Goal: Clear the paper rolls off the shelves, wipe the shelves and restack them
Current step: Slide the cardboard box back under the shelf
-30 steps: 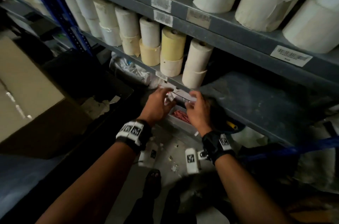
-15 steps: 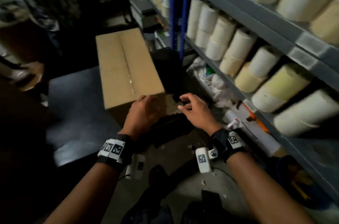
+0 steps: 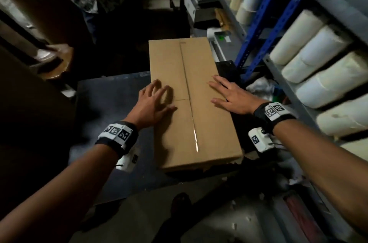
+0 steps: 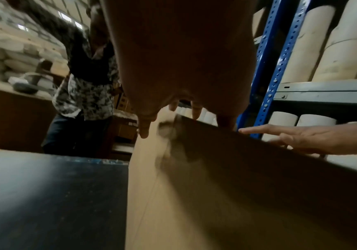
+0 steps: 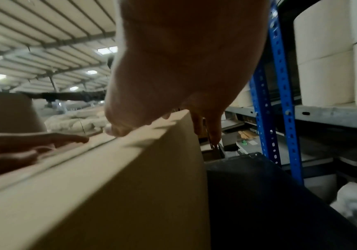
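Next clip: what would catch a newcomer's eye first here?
A long taped cardboard box lying on a dark platform fills the centre, with the left hand and right hand spread open on its top. To the right, cream paper rolls crowd grey shelves behind a blue upright.

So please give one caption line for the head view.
Both hands, left and right, spread open over a closed cardboard box beside shelves of paper rolls.

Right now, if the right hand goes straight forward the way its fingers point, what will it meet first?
Probably nothing soon: the right hand lies over the cardboard box, fingers pointing along its right top edge. Beyond the far end stand grey machines beside the shelving, but depth there is unclear.
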